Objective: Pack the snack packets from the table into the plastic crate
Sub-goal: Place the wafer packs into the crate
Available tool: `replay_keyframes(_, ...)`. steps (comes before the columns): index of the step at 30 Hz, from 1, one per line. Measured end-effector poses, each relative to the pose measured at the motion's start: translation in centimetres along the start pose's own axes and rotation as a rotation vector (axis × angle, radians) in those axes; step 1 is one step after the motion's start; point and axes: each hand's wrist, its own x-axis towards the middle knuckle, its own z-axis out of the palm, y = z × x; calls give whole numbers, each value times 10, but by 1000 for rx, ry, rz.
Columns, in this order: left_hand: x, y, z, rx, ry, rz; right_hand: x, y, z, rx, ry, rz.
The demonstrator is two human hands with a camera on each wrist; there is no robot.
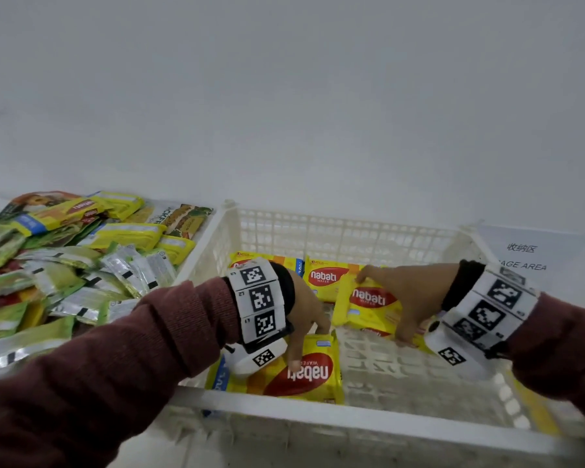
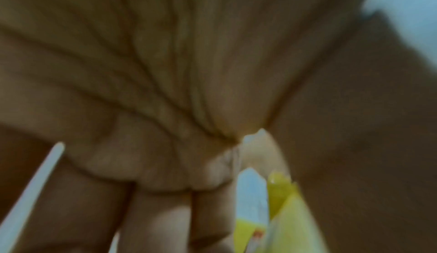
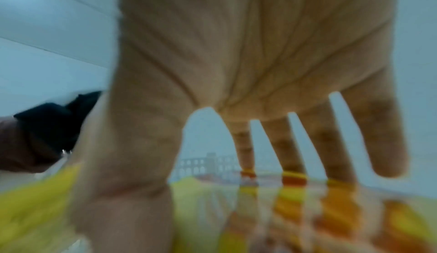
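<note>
Yellow wafer pkts under both hands in crate: left hand pinches one, right hand splayed flat.

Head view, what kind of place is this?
Probably a packing or stockroom workstation: a paper sign partly reading "AGE AREA", a white plastic crate holding Nabati wafer packets, and a heap of snack packets beside it.

White lattice crate, and inside it yellow wafer packets with red ovals and white lettering, one with a blue strip at its edge. Off the crate's left wall, a heap of packets in green, yellow and silver with black bars. Maroon sleeves, white wristbands chequered with black square codes.
</note>
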Motion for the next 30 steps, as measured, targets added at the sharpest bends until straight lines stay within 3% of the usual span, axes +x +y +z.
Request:
replay_keyframes(3, -6, -13, -17, -95, 61, 102, 7, 4, -18, 49, 121, -51)
replay_keyframes(7, -20, -44, -27, -397, 295, 110, 44, 0, -19, 39, 249, -98)
replay_keyframes(11, -20, -72, -30, -673, 541, 41, 73, 1, -4, -62, 293, -94)
replay_keyframes(18, -8, -95, -28, -872, 870, -168, 83, 7, 14, -162, 330, -104)
replay_keyframes(26, 12, -90, -21, -599, 921, -539, 87, 7, 23, -218, 352, -75)
replay_keyframes(30, 14, -88, -18, -349, 723, -651, 88, 8, 22, -208, 339, -77)
